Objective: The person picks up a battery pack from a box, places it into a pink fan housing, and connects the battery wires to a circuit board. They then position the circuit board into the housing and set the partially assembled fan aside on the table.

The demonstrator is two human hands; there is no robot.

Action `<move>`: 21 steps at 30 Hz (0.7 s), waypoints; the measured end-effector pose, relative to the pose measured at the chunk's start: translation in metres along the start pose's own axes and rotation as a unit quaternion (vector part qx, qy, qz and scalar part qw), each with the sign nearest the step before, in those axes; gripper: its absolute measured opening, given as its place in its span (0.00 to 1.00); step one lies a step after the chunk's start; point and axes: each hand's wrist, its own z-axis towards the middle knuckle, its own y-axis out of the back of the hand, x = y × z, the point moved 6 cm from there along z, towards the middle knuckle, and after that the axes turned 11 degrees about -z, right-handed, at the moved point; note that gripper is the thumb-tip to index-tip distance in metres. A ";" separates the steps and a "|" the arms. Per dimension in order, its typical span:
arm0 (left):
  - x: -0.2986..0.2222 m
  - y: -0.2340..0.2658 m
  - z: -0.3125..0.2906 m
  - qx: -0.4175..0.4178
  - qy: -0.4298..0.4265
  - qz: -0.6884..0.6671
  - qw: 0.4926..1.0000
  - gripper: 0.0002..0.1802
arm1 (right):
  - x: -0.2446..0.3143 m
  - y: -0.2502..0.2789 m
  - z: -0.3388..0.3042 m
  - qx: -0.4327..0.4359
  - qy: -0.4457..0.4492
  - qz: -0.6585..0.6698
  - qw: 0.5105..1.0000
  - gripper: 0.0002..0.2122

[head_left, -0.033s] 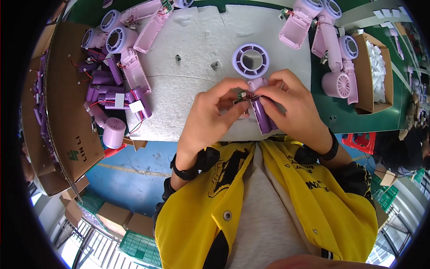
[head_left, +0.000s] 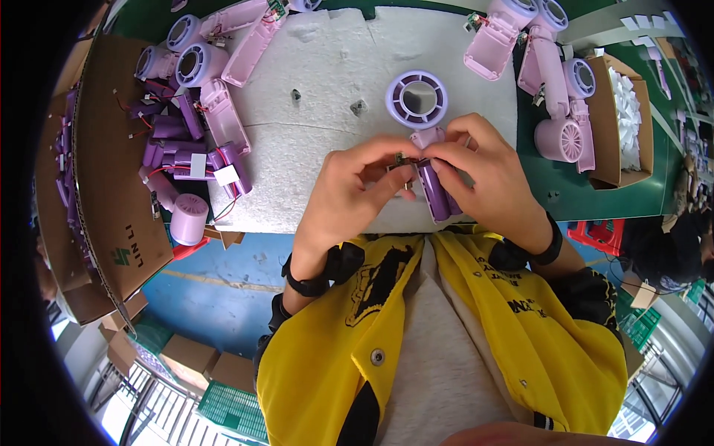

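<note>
A small handheld fan with a round lilac head (head_left: 416, 99) and a pink neck (head_left: 428, 138) lies before me. Two purple battery cells (head_left: 437, 195) sit in its open handle, end toward me. My left hand (head_left: 348, 180) is closed in a pinch on a small green circuit board (head_left: 402, 159) beside the neck. At the top of the cells, my right hand (head_left: 487, 172) has forefinger and thumb drawn together; what its fingertips pinch is hidden. Its thumb lies against the cells. The fingertips of both hands nearly meet.
White foam board (head_left: 327, 82) covers the green table. To the left are purple battery packs (head_left: 178, 160) with wires, pink fan shells (head_left: 223, 115) and a tall cardboard box (head_left: 119, 171). More fan parts (head_left: 559, 140) and a box of white pieces (head_left: 628, 123) stand right.
My left fingers have shifted slightly up toward the right fingertips, and the red wires by the board are now mostly covered. The fan stays in about the same place.
</note>
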 end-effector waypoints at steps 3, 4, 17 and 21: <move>0.000 -0.002 0.001 0.091 0.016 0.036 0.995 0.17 | 0.001 0.001 0.003 0.002 0.029 -0.032 0.999 0.10; -0.001 0.000 0.001 0.091 0.016 0.035 0.995 0.17 | 0.001 0.001 0.003 0.003 0.030 -0.032 0.999 0.10; -0.007 -0.006 0.007 -0.055 -0.152 0.152 0.975 0.14 | 0.004 0.000 0.009 0.051 -0.011 -0.012 0.999 0.11; 0.002 -0.005 0.009 -0.090 -0.110 0.033 0.989 0.12 | 0.002 -0.002 0.010 0.046 -0.023 -0.019 0.998 0.11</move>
